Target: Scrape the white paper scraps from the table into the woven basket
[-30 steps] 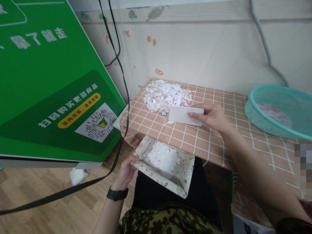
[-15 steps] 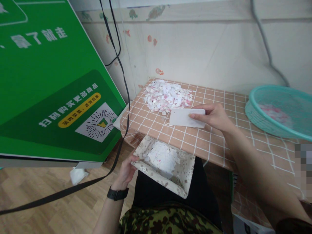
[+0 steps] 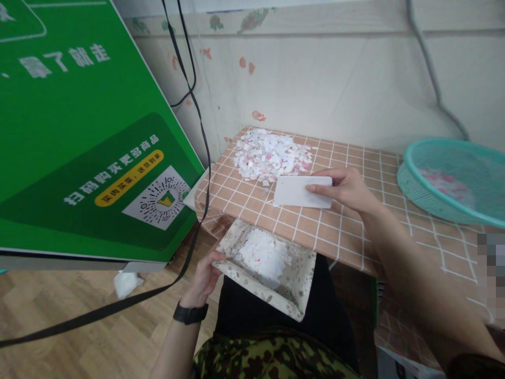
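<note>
My right hand [image 3: 343, 189] pinches a white rectangular card [image 3: 294, 191] between thumb and fingers, low over the checked tabletop [image 3: 357, 229]. Just behind the card lies a heap of small white and pink paper scraps [image 3: 270, 155]. Below the table's front edge, my left hand [image 3: 207, 275] grips the left side of a floral-patterned tray [image 3: 272, 301] with raised sides. A mound of mostly white paper scraps [image 3: 263, 255] lies in the tray, which sits above my lap. Some of my left fingers are hidden under the tray.
A turquoise mesh basket [image 3: 430, 202] with pinkish scraps inside stands at the table's right. On the left, a large green sign board [image 3: 79, 131] leans close to the table. A black strap [image 3: 199, 226] hangs between them. White crumpled material [image 3: 127, 284] lies on the wooden floor.
</note>
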`<control>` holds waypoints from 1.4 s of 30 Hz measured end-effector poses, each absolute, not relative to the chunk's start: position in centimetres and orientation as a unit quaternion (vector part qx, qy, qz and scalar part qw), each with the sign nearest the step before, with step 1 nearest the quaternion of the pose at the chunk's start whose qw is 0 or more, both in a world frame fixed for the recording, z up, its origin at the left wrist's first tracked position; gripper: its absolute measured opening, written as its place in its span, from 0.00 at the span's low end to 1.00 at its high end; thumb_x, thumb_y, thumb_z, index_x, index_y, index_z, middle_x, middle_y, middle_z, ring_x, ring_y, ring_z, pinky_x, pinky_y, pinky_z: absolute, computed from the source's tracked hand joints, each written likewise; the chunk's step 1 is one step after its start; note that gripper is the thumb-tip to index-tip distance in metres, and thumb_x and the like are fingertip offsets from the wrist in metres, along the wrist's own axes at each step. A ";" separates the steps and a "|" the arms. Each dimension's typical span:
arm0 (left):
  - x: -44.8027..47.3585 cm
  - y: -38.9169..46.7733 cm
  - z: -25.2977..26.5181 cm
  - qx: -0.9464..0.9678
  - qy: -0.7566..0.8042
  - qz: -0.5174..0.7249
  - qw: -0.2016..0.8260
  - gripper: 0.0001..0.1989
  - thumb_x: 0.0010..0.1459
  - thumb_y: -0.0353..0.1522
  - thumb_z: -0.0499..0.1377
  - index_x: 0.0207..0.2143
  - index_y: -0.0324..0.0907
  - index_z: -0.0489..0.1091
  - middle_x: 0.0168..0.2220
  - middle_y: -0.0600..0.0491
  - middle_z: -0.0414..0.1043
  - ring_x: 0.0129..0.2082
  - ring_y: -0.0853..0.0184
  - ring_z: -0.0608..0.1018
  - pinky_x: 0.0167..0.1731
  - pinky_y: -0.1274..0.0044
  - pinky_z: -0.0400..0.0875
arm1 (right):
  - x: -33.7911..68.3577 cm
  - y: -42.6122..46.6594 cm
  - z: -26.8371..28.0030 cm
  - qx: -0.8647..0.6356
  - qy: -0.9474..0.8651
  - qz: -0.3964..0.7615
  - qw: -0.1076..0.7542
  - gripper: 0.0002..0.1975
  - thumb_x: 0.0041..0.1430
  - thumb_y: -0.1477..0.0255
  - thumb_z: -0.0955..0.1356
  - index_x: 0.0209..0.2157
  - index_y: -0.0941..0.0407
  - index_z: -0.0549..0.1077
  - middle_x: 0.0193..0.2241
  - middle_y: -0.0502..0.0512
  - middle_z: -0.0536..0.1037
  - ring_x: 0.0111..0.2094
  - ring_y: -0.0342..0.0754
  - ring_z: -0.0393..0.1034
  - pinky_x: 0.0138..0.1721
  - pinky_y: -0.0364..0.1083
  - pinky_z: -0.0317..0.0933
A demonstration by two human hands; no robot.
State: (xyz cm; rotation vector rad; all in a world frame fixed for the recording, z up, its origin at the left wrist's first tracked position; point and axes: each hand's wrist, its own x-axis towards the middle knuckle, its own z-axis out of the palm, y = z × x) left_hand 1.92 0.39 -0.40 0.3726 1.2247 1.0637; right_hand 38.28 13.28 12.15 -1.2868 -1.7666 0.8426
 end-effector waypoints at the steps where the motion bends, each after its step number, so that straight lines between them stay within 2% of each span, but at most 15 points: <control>1: 1.9 0.4 -0.4 0.165 0.536 0.475 0.679 0.11 0.39 0.31 0.65 0.29 0.37 0.81 0.29 0.50 0.82 0.28 0.62 0.78 0.31 0.72 0.70 | 38.2 13.2 12.1 -0.506 -0.694 0.330 0.392 0.18 0.49 0.56 0.76 0.38 0.53 0.83 0.34 0.56 0.83 0.31 0.51 0.76 0.26 0.48 0.70; 9: 1.8 0.4 -0.5 0.168 0.516 0.472 0.695 0.13 0.40 0.30 0.65 0.32 0.38 0.81 0.30 0.51 0.82 0.30 0.60 0.79 0.33 0.71 0.71 | 38.1 13.2 12.3 -0.510 -0.707 0.309 0.381 0.16 0.50 0.57 0.75 0.37 0.51 0.84 0.33 0.54 0.84 0.29 0.50 0.76 0.26 0.47 0.69; 16: 1.9 0.4 -0.3 0.156 0.530 0.472 0.687 0.11 0.39 0.30 0.65 0.29 0.37 0.80 0.29 0.50 0.82 0.28 0.61 0.79 0.32 0.71 0.71 | 38.2 12.8 12.8 -0.508 -0.710 0.298 0.387 0.17 0.49 0.56 0.75 0.37 0.51 0.84 0.32 0.54 0.84 0.30 0.51 0.76 0.27 0.48 0.70; 20: 2.0 0.4 -0.3 0.161 0.513 0.474 0.697 0.14 0.40 0.30 0.65 0.34 0.38 0.81 0.31 0.51 0.83 0.30 0.60 0.80 0.32 0.71 0.72 | 37.9 12.5 13.0 -0.507 -0.720 0.312 0.357 0.16 0.49 0.56 0.75 0.36 0.51 0.84 0.31 0.54 0.83 0.29 0.51 0.75 0.25 0.48 0.67; 26: 2.0 0.5 -0.2 0.162 0.524 0.472 0.691 0.16 0.39 0.30 0.65 0.34 0.38 0.81 0.28 0.51 0.82 0.29 0.58 0.80 0.33 0.70 0.72 | 38.5 12.8 12.9 -0.517 -0.718 0.288 0.366 0.14 0.49 0.56 0.75 0.34 0.50 0.85 0.30 0.53 0.83 0.26 0.49 0.74 0.23 0.46 0.66; 32: 2.1 0.5 -0.2 0.159 0.521 0.483 0.686 0.16 0.39 0.29 0.65 0.35 0.39 0.80 0.30 0.52 0.82 0.29 0.60 0.80 0.32 0.71 0.73 | 38.6 12.8 13.2 -0.505 -0.719 0.314 0.361 0.15 0.48 0.56 0.76 0.34 0.51 0.85 0.28 0.53 0.83 0.25 0.48 0.74 0.22 0.45 0.66; 38: 2.1 0.5 -0.1 0.159 0.519 0.477 0.691 0.20 0.39 0.29 0.65 0.40 0.39 0.80 0.27 0.53 0.81 0.31 0.58 0.81 0.32 0.71 0.72 | 38.8 12.9 13.1 -0.507 -0.709 0.344 0.350 0.15 0.47 0.57 0.76 0.35 0.50 0.85 0.29 0.53 0.83 0.26 0.49 0.74 0.23 0.46 0.67; 42: 2.1 0.6 -0.1 0.162 0.521 0.477 0.689 0.17 0.39 0.30 0.65 0.36 0.38 0.80 0.30 0.50 0.83 0.30 0.58 0.81 0.32 0.71 0.72 | 38.6 12.9 13.0 -0.506 -0.711 0.334 0.357 0.14 0.47 0.57 0.76 0.34 0.50 0.85 0.29 0.52 0.83 0.27 0.49 0.75 0.24 0.47 0.67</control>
